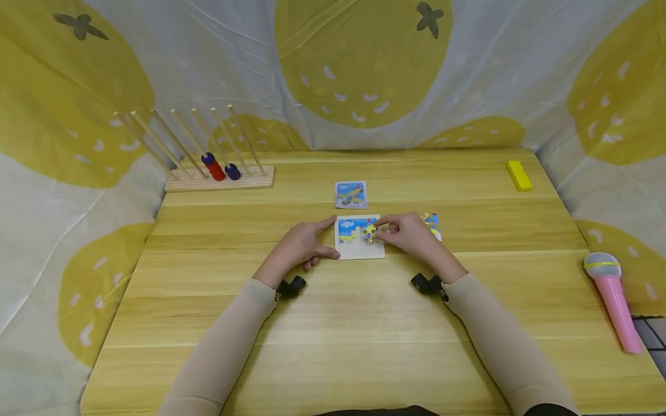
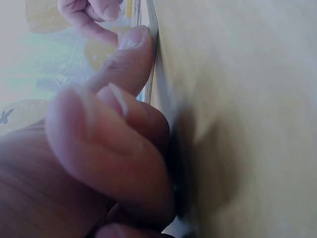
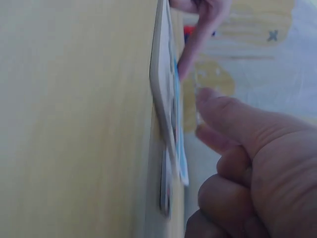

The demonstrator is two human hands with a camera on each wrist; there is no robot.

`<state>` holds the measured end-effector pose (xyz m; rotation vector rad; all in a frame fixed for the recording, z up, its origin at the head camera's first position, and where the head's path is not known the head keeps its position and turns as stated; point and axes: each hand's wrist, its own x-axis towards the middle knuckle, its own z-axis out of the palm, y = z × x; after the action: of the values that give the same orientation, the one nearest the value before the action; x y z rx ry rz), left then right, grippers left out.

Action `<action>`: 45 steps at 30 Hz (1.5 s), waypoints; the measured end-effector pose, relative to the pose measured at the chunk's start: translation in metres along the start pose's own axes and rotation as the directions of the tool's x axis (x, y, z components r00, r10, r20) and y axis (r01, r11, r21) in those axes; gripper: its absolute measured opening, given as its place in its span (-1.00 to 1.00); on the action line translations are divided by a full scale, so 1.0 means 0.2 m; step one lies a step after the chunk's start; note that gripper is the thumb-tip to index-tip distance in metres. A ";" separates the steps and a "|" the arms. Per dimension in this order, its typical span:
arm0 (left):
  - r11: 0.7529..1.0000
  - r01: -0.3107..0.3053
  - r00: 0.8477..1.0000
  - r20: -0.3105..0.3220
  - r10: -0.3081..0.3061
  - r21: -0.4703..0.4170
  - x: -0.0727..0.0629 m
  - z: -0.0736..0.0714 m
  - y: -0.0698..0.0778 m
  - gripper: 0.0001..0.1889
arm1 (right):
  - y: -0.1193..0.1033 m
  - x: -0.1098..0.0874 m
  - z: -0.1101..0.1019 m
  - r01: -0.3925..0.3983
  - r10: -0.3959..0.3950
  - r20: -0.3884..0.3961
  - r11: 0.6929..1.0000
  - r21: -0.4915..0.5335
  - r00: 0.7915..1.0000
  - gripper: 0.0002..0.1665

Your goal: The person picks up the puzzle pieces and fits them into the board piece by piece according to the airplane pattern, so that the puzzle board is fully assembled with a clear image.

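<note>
A square puzzle tray (image 1: 361,252) lies before me with blue-sky pieces fitted along its top part. The thumb and index finger of my left hand (image 1: 299,245) reach straight out, spread apart, to the tray's left corners; its other fingers curl beneath. My right hand (image 1: 413,234) pinches a yellow-and-blue puzzle piece (image 1: 369,231) between thumb and index finger, over the tray's right half. In the right wrist view, the tray (image 3: 161,79) shows edge-on beside the right hand (image 3: 247,144). The left thumb (image 2: 131,57) meets the tray's edge in the left wrist view.
Loose puzzle pieces (image 1: 433,226) lie right of the tray, partly behind my right hand. A picture card (image 1: 351,195) with an airplane lies beyond it. A wooden peg stand (image 1: 221,180) with rings stands back left. Yellow blocks (image 1: 518,175) and a pink toy microphone (image 1: 616,306) lie right.
</note>
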<state>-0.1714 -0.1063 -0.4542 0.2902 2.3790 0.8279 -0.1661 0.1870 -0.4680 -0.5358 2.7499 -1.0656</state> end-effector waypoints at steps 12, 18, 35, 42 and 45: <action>1.000 -0.003 1.000 0.000 0.003 0.005 0.01 0.00 0.01 0.06 | -0.06 0.05 0.09 0.036 -0.032 0.048 0.996 -0.080 0.998 -0.62; 1.000 0.004 1.000 0.001 -0.004 0.006 0.01 0.00 0.01 0.06 | -0.05 0.05 0.11 0.054 -0.052 0.021 0.994 -0.100 0.998 -0.60; 1.000 -0.005 1.000 0.005 0.005 0.029 0.01 0.00 0.01 0.06 | -0.14 0.04 0.16 0.038 -0.031 0.033 0.972 -0.233 0.999 -0.55; 1.000 0.006 1.000 0.003 -0.006 0.022 0.01 -0.01 0.01 0.06 | -0.16 0.04 0.18 0.019 -0.014 0.023 0.966 -0.258 1.000 -0.51; 1.000 0.006 1.000 0.003 -0.006 0.019 0.01 -0.01 0.01 0.06 | -0.16 0.05 0.18 0.012 -0.010 0.012 0.968 -0.250 1.000 -0.52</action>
<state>-0.1735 -0.1052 -0.4526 0.2919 2.3853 0.8022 -0.1563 0.1386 -0.4729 -0.5869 2.8925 -0.7172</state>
